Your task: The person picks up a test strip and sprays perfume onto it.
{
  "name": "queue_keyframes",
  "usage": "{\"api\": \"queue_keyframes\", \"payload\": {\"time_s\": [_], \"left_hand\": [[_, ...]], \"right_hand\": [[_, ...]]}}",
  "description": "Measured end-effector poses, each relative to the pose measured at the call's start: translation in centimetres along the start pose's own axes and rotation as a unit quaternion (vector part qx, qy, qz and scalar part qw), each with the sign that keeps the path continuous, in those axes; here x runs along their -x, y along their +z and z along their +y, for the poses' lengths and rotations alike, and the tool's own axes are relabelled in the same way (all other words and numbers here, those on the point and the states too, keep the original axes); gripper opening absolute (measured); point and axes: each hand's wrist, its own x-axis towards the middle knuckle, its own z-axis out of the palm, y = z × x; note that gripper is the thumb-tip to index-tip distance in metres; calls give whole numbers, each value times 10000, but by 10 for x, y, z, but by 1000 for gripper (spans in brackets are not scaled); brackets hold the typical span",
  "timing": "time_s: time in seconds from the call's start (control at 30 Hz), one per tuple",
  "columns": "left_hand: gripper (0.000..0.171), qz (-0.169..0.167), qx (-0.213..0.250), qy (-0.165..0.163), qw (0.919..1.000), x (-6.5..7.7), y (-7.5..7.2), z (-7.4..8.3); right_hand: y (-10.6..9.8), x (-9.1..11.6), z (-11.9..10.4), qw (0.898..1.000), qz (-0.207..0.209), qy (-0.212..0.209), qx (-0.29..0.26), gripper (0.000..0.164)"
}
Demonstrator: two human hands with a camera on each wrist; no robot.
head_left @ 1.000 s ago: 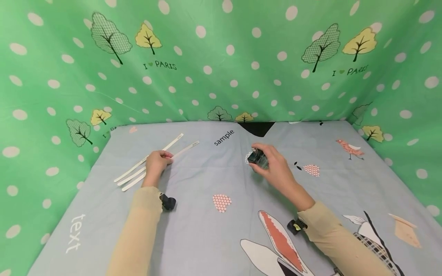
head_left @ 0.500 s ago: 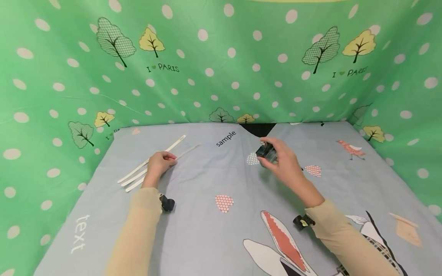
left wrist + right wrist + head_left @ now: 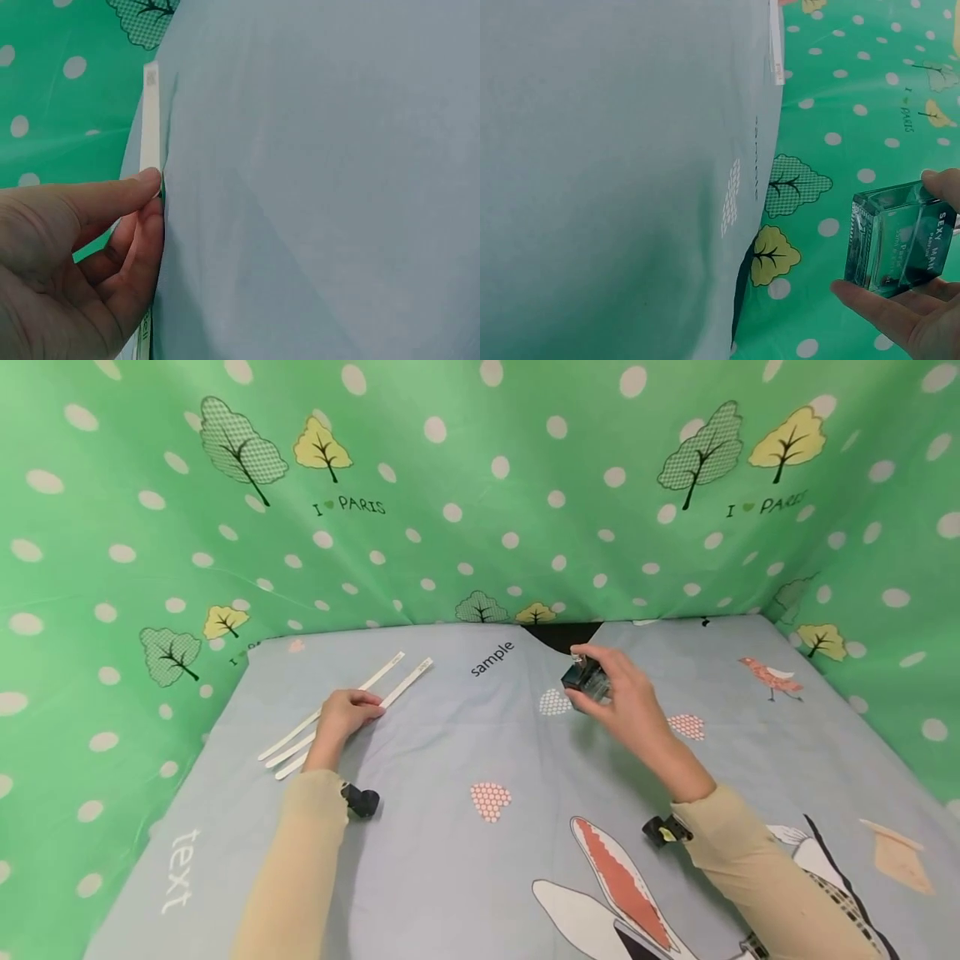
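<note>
My left hand (image 3: 347,720) pinches a white paper test strip (image 3: 408,682) between thumb and fingers. In the left wrist view the strip (image 3: 151,112) points away from the fingertips, with small print at its far end. More white strips (image 3: 288,737) lie slanted on the cloth beside and under this hand, partly hidden by it. My right hand (image 3: 630,706) grips a clear, dark-tinted glass perfume bottle (image 3: 583,680), raised above the cloth. White lettering shows on the bottle (image 3: 904,240) in the right wrist view; thumb and fingers hold it by opposite sides.
A grey-blue printed cloth (image 3: 442,860) covers the table. Behind and at both sides hangs a green dotted curtain (image 3: 480,485). Each wrist wears a small black camera, one at the left cuff (image 3: 362,802), one at the right cuff (image 3: 663,832).
The right hand has moved right and slightly away with the bottle. The pinched strip looked thin, nearly edge-on, half a second ago; now its broad face shows. The left hand stays nearly in place.
</note>
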Motion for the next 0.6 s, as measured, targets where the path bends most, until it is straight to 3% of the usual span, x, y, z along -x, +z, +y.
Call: {"api": "queue_keyframes", "payload": {"time_s": [0.2, 0.6], "left_hand": [[29, -233, 270, 59, 9993, 4, 0, 7], [30, -439, 352, 413, 9976, 18, -2, 39]], "right_hand": [[2, 2, 0, 10000, -25, 8, 18, 59], [2, 5, 5, 10000, -14, 42, 64, 60]]}}
